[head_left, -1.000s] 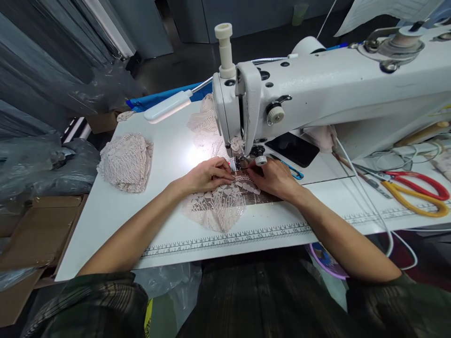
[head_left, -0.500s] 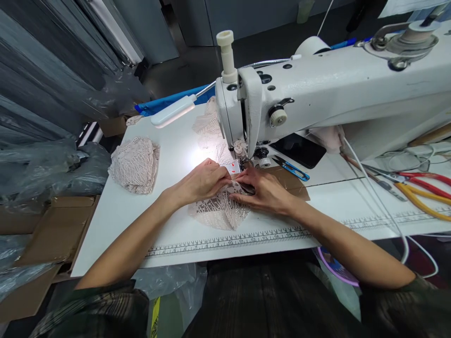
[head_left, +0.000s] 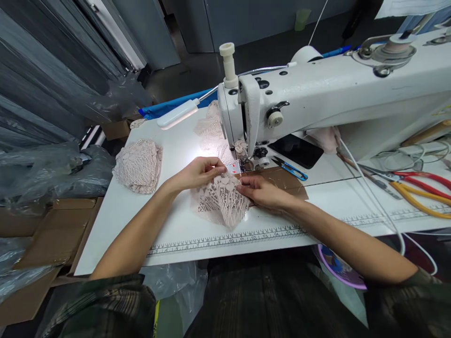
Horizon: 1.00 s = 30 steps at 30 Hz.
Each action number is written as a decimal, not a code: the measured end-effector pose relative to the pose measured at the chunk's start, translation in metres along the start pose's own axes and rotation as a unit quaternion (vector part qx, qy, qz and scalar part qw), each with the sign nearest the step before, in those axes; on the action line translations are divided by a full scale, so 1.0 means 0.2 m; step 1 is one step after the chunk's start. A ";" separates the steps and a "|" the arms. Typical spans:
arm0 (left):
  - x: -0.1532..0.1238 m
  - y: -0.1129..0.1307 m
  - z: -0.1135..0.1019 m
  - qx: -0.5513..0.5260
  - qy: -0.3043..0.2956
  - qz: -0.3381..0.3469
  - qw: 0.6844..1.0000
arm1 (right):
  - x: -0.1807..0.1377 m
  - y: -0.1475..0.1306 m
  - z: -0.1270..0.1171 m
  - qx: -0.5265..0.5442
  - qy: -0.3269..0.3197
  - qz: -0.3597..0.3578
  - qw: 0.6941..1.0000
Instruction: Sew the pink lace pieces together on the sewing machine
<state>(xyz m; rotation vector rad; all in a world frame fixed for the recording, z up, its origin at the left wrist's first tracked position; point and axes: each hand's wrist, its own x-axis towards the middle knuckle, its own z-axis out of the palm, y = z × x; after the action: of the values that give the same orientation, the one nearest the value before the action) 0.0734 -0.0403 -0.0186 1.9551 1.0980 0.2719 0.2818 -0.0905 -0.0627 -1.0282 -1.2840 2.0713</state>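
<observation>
A piece of pale pink lace fabric (head_left: 223,202) lies in front of the needle area of a white sewing machine (head_left: 317,89). My left hand (head_left: 200,173) pinches its upper left edge between thumb and fingers. On the right edge of the same lace, my right hand (head_left: 262,191) grips with thumb and forefinger. Both hands are close to the presser foot (head_left: 243,165), and the lace between them is slightly raised and folded. More lace (head_left: 211,134) runs behind the foot, lit by a small lamp (head_left: 178,114).
A stack of lace pieces (head_left: 138,166) sits at left. Right of the needle lie blue thread snips (head_left: 291,168), a black phone (head_left: 298,150) and a brown board (head_left: 282,180). Farther right are red-handled and yellow-handled scissors (head_left: 423,192). A printed ruler (head_left: 225,241) follows the front edge.
My hands have moved apart, the right one shifting right, and the lace between them is now lifted and spread. The view has shifted slightly.
</observation>
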 end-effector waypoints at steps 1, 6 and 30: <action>0.04 0.00 0.00 0.036 0.003 -0.004 0.999 | 0.00 0.00 0.02 0.036 0.012 0.025 0.999; 0.17 -0.03 0.06 0.266 0.092 0.066 0.957 | -0.09 -0.02 0.02 -0.011 -0.019 0.157 0.987; -0.07 -0.14 0.29 0.351 0.186 0.424 0.814 | -0.03 0.02 -0.31 -0.548 0.122 -0.254 0.788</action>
<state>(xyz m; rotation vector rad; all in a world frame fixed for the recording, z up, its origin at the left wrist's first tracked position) 0.0808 -0.0771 -0.0738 3.1041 0.4679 0.8502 0.3357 -0.0640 -0.0814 -1.1098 -2.3351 0.6347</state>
